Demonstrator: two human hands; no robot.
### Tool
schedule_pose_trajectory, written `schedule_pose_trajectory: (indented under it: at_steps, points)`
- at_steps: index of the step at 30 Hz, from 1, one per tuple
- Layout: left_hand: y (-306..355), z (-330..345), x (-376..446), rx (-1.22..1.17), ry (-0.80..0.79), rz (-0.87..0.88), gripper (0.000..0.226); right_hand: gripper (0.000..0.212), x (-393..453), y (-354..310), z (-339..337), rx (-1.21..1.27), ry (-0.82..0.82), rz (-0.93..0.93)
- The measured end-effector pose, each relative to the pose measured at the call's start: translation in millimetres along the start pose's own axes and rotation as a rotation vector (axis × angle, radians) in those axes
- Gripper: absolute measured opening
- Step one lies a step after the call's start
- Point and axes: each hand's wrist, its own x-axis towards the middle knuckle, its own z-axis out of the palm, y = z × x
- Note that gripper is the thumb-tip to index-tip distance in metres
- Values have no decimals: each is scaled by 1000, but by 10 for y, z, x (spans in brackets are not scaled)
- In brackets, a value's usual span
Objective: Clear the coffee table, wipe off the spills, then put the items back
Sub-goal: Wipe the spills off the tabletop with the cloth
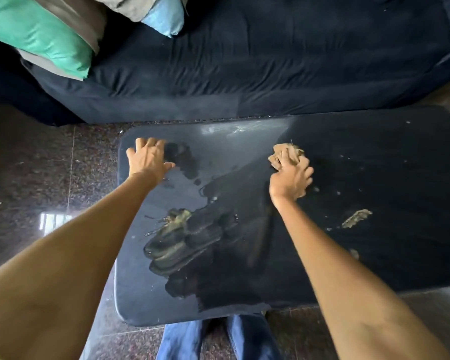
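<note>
The dark glossy coffee table (374, 255) fills the middle of the view and carries no items. My right hand (291, 178) presses a crumpled brown cloth (286, 154) onto the tabletop near its centre. My left hand (147, 158) lies flat with spread fingers at the table's far left corner. A wet, muddy spill (182, 240) spreads across the left half of the top. A brown smear (356, 218) and pale specks mark the right half.
A dark blue sofa (270, 68) stands just behind the table, with green (37, 35), grey and light blue (164, 19) cushions at its left end. Speckled stone floor (50, 165) lies to the left. My legs in blue jeans (244, 339) are at the table's near edge.
</note>
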Motion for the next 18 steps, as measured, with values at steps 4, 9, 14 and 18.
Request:
schedule_pose_trajectory:
  at_steps: [4, 9, 14, 18]
  points:
    - [-400, -21, 35, 33, -48, -38, 79, 66, -652, -880, 363, 54, -28, 27]
    - [-732, -56, 141, 99, -91, -20, 97, 66, -1109, -1289, 521, 41, -139, -745]
    - [-881, -39, 263, 166, -115, 22, 108, 60, -371, -713, 374, -18, -45, -860]
    - [-973, -69, 397, 178, -142, -30, 128, 54, -107, -848, 403, 0, 93, 25]
